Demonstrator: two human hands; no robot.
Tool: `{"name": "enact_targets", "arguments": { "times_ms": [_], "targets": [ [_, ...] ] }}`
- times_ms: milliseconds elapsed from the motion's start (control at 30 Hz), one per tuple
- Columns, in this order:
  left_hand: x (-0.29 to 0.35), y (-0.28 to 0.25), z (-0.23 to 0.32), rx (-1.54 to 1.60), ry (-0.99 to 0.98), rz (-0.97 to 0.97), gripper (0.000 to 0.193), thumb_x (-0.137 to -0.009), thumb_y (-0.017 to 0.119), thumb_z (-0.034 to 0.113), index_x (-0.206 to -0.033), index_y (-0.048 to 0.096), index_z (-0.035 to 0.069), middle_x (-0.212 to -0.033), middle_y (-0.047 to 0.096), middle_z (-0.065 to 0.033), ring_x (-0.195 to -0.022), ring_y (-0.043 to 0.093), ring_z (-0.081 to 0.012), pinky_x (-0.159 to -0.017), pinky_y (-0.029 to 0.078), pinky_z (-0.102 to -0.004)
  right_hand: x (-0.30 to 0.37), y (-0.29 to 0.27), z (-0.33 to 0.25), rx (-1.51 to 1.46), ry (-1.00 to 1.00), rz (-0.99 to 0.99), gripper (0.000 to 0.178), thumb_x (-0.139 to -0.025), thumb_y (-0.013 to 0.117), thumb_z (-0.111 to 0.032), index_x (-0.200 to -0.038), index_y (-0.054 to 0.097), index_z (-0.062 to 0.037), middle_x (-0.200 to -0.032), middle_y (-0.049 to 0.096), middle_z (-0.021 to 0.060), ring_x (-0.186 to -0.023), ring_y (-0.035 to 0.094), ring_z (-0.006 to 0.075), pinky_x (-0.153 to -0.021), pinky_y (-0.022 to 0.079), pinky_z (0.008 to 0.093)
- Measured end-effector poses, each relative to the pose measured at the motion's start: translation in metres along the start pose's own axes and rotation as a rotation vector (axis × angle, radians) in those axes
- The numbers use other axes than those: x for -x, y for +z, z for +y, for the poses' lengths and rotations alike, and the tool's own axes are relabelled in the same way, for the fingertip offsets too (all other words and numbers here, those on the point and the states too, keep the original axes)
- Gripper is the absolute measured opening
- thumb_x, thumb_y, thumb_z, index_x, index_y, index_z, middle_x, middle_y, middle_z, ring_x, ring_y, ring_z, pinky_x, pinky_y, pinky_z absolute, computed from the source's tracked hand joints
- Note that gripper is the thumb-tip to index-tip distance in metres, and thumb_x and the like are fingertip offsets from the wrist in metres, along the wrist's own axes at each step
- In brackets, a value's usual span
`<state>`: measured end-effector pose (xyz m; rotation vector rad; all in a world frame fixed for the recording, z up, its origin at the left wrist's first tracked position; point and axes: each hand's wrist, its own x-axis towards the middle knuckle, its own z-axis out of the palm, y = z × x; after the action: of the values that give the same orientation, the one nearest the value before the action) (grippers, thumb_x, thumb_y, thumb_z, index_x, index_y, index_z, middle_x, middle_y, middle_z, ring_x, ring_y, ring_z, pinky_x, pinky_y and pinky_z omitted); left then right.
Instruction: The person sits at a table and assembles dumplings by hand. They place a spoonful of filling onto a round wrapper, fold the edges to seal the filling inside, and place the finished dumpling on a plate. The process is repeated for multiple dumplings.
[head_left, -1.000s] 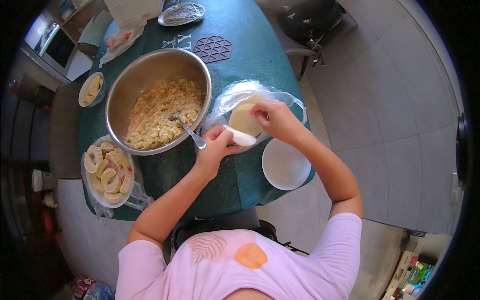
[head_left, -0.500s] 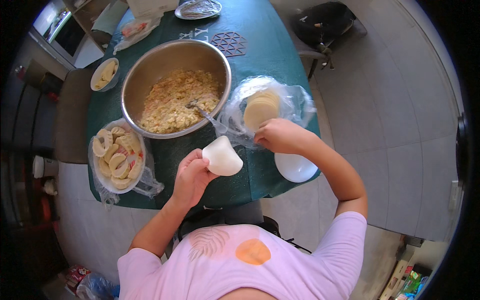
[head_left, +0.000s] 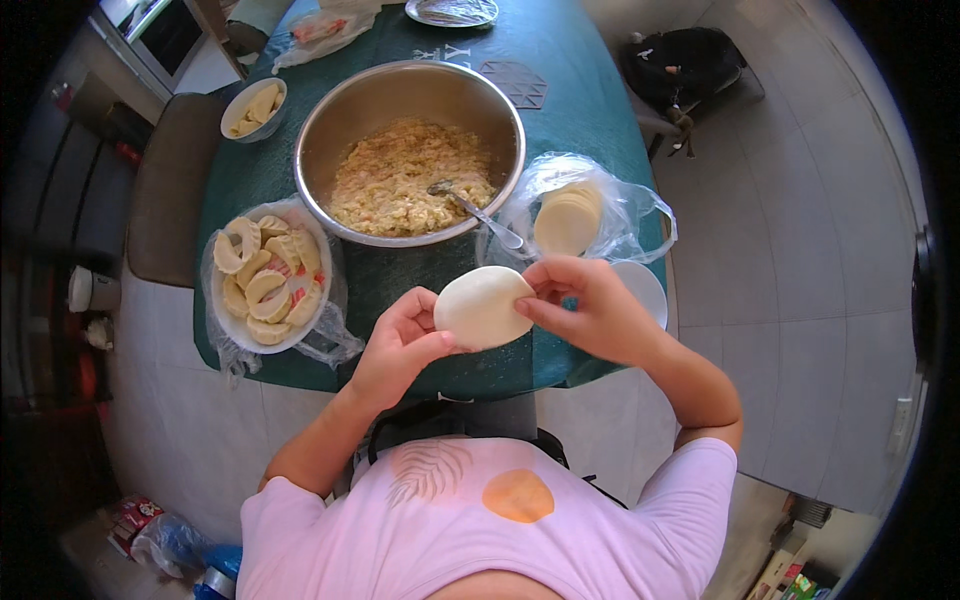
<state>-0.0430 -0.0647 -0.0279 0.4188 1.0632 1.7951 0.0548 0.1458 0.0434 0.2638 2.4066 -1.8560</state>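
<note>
A round, pale dumpling wrapper (head_left: 480, 308) is stretched flat between my two hands, over the near side of the table. My left hand (head_left: 400, 345) pinches its lower left edge. At its right edge the thumb and fingers of my right hand (head_left: 580, 308) hold it. Past my right hand, a stack of wrappers (head_left: 567, 219) lies in an opened clear plastic bag (head_left: 625, 205). Left of the bag stands a big steel bowl (head_left: 312, 165) with chopped filling (head_left: 410, 178) inside; a metal spoon (head_left: 485, 218) leans in it, its handle over the rim.
Folded dumplings (head_left: 265, 285) lie on a plastic-lined white plate (head_left: 228, 325) at the left. Behind it is a small bowl (head_left: 245, 130) of pale pieces. A white dish (head_left: 645, 290) sits by the table's right edge. Farther back are a trivet (head_left: 515, 84) and a film-covered plate (head_left: 452, 10).
My right hand has come from the wrapper stack to the wrapper in my left hand and taken its right edge. The wrapper now lies flatter, and the whole view has shifted.
</note>
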Motion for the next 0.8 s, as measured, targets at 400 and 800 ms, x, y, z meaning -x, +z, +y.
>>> {"name": "enact_targets", "arguments": {
  "times_ms": [400,800],
  "targets": [
    [0.009,-0.012,0.024,0.825,-0.302,-0.079,0.07,-0.095,0.032,0.053,-0.134,0.036,-0.005,-0.132,0.048,-0.0177,-0.121,0.049,-0.0275,-0.105,0.035,-0.0435,-0.009,0.056,-0.014,1.026,-0.919,0.032,0.03,-0.063,0.062,-0.014,-0.091,0.059,-0.0016,-0.083,0.053,0.0059,-0.079,0.056,0.0195,-0.064,0.042,0.0309],
    [0.019,-0.03,0.019,0.502,-0.205,0.106,0.039,-0.094,0.05,0.015,-0.128,0.042,-0.002,-0.123,0.054,-0.0136,-0.113,0.055,-0.0227,-0.096,0.045,-0.0379,-0.005,0.031,0.008,0.746,-0.148,0.363,0.028,-0.074,0.062,0.005,-0.099,0.051,0.001,-0.093,0.059,0.0183,-0.085,0.059,0.0364,-0.075,0.049,0.0412]
  ]
}}
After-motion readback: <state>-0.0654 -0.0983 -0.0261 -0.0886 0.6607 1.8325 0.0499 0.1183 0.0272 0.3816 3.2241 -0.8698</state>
